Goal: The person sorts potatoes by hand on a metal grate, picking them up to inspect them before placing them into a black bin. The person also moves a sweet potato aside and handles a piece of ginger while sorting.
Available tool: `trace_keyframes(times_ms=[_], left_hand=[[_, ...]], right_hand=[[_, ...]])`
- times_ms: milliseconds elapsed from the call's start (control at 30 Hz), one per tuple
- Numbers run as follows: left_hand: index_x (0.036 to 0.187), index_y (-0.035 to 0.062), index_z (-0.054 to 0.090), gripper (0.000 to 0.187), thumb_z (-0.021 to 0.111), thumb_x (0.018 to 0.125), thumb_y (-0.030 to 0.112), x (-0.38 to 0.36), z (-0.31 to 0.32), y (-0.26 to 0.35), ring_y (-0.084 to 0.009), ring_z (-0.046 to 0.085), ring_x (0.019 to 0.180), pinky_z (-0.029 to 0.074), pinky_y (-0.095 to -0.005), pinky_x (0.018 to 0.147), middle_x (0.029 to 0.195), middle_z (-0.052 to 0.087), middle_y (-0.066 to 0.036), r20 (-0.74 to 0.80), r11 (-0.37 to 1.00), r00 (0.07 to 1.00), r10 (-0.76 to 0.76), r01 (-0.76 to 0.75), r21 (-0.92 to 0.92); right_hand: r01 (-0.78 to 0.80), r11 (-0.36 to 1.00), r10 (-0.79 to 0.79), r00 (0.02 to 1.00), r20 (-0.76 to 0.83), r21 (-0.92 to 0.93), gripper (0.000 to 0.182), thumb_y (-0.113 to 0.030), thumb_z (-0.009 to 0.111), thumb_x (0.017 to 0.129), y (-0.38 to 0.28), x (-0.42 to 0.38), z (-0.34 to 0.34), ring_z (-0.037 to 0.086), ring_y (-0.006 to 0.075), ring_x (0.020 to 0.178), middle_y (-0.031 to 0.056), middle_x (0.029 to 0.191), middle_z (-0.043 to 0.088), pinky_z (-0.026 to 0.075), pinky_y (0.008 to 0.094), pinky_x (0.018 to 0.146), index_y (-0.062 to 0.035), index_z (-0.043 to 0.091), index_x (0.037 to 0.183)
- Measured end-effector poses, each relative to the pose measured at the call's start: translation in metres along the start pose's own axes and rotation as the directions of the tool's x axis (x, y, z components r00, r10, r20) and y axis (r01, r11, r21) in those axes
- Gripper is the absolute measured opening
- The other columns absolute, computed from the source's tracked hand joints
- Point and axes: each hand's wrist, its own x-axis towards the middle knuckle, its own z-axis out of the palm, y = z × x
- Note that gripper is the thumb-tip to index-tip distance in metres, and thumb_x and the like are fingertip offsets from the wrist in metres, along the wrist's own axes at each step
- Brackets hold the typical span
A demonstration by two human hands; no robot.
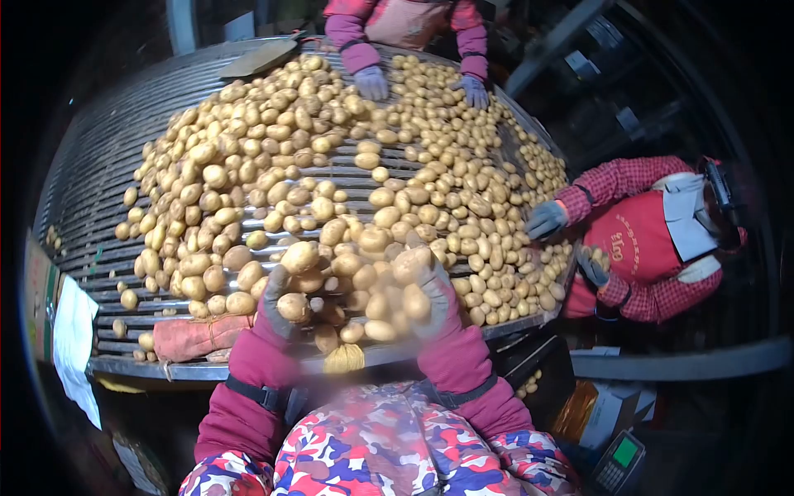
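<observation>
A broad heap of potatoes [273, 124] lies on the slatted metal table [99, 174]. At the near edge, my left hand [278, 304], in a grey glove, curls around the outer side of some potatoes [294, 307]. Across from it, my gloved right hand [433, 299] cups potatoes [409, 266] against its palm and fingers, with some motion blur. Between both hands are more potatoes, several of them smeared by movement. A roll of yellow twine [344, 359] sits at the table's edge just below them.
A red cloth sack [203, 336] lies on the near left edge. One co-worker's gloved hands [372, 83] reach in from the far side; another, in a red apron [628, 244], works at the right. A flat board [259, 59] rests at the back. A scale display [626, 451] stands lower right.
</observation>
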Motion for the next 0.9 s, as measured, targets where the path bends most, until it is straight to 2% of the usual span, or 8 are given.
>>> trace_keyframes(times_ms=[67, 133, 233, 267, 300, 633, 867, 900], left_hand=[[0.145, 0.0063, 0.041, 0.059, 0.051, 0.1, 0.042, 0.0, -0.002, 0.001, -0.0292, 0.06, 0.111, 0.057, -0.0409, 0.083, 0.14, 0.051, -0.017, 0.045, 0.999, 0.999, 0.014, -0.016, 0.05], [0.143, 0.0062, 0.043, 0.057, 0.047, 0.101, 0.044, 0.002, 0.007, 0.002, -0.0264, 0.061, 0.103, 0.057, -0.0373, 0.078, 0.135, 0.053, -0.017, 0.185, 0.893, 0.981, -0.049, 0.126, -0.432], [0.141, 0.0062, 0.045, 0.06, 0.043, 0.1, 0.051, -0.001, 0.017, 0.009, -0.025, 0.06, 0.102, 0.055, -0.0365, 0.076, 0.132, 0.055, -0.016, 0.13, 0.964, 0.984, -0.119, 0.146, -0.22], [0.145, 0.0085, 0.039, 0.053, 0.052, 0.1, 0.034, -0.005, 0.012, 0.005, -0.0279, 0.063, 0.111, 0.06, -0.0376, 0.081, 0.131, 0.057, -0.014, 0.255, 0.851, 0.943, 0.213, -0.308, 0.427], [0.145, 0.0083, 0.039, 0.053, 0.053, 0.1, 0.033, -0.006, 0.011, 0.004, -0.0279, 0.063, 0.111, 0.06, -0.0376, 0.081, 0.131, 0.057, -0.014, 0.245, 0.84, 0.951, 0.188, -0.285, 0.461], [0.146, 0.0069, 0.038, 0.055, 0.055, 0.098, 0.026, 0.018, 0.083, -0.034, -0.0273, 0.062, 0.114, 0.06, -0.037, 0.083, 0.133, 0.055, -0.015, 0.209, 0.953, 0.978, -0.026, -0.039, 0.3], [0.147, 0.0059, 0.036, 0.056, 0.057, 0.097, 0.02, 0.026, 0.133, -0.058, -0.0269, 0.061, 0.116, 0.059, -0.0367, 0.085, 0.135, 0.055, -0.015, 0.289, 0.914, 0.956, -0.053, -0.07, 0.399], [0.147, 0.0058, 0.036, 0.056, 0.057, 0.097, 0.02, 0.026, 0.14, -0.062, -0.0268, 0.061, 0.116, 0.059, -0.0366, 0.085, 0.135, 0.054, -0.015, 0.302, 0.909, 0.951, -0.062, -0.071, 0.41]], right_hand=[[0.07, 0.997, -0.07, 0.998, -0.007, -0.035, 0.059, -0.017, 0.064, 0.093, 0.023, 0.005, -0.044, 0.055, 0.0188, 0.118, 0.0077, 0.131, 0.055, 0.045, 0.0336, 0.102, -0.0024, 0.041, 0.145], [0.066, 0.996, -0.069, 0.997, -0.037, -0.065, 0.06, -0.012, 0.066, 0.09, 0.011, -0.006, -0.044, 0.055, 0.0186, 0.118, 0.0071, 0.13, 0.056, 0.045, 0.0338, 0.102, -0.0021, 0.042, 0.144], [0.217, 0.957, -0.233, 0.97, -0.065, -0.193, 0.067, 0.009, 0.064, 0.081, -0.005, -0.021, -0.045, 0.055, 0.0186, 0.121, 0.0074, 0.132, 0.056, 0.05, 0.0324, 0.1, -0.0005, 0.044, 0.144], [0.215, 0.942, -0.239, 0.969, -0.065, -0.258, 0.068, 0.01, 0.065, 0.079, -0.007, -0.024, -0.051, 0.055, 0.019, 0.122, 0.0079, 0.134, 0.055, 0.049, 0.0327, 0.102, -0.0007, 0.044, 0.143], [0.21, 0.923, -0.246, 0.967, -0.073, -0.324, 0.07, 0.012, 0.066, 0.078, -0.009, -0.029, -0.059, 0.055, 0.0194, 0.123, 0.0083, 0.135, 0.055, 0.049, 0.0331, 0.103, -0.001, 0.045, 0.143], [-0.187, 0.969, 0.217, 0.958, -0.188, 0.163, 0.043, -0.024, 0.069, 0.085, -0.046, -0.156, -0.151, 0.063, 0.0178, 0.092, 0.0073, 0.107, 0.065, 0.052, 0.0312, 0.076, -0.0054, 0.058, 0.122], [0.28, 0.793, 0.148, 0.773, -0.616, 0.541, 0.019, -0.033, 0.063, 0.095, 0.037, -0.291, -0.322, 0.058, 0.0157, 0.074, 0.0017, 0.091, 0.062, 0.047, 0.0315, 0.057, -0.0189, 0.058, 0.106], [0.372, 0.533, -0.216, 0.928, -0.302, 0.76, 0.017, -0.028, 0.063, 0.092, 0.036, -0.31, -0.353, 0.058, 0.0167, 0.073, 0.0027, 0.09, 0.062, 0.048, 0.0332, 0.056, -0.0173, 0.058, 0.104]])
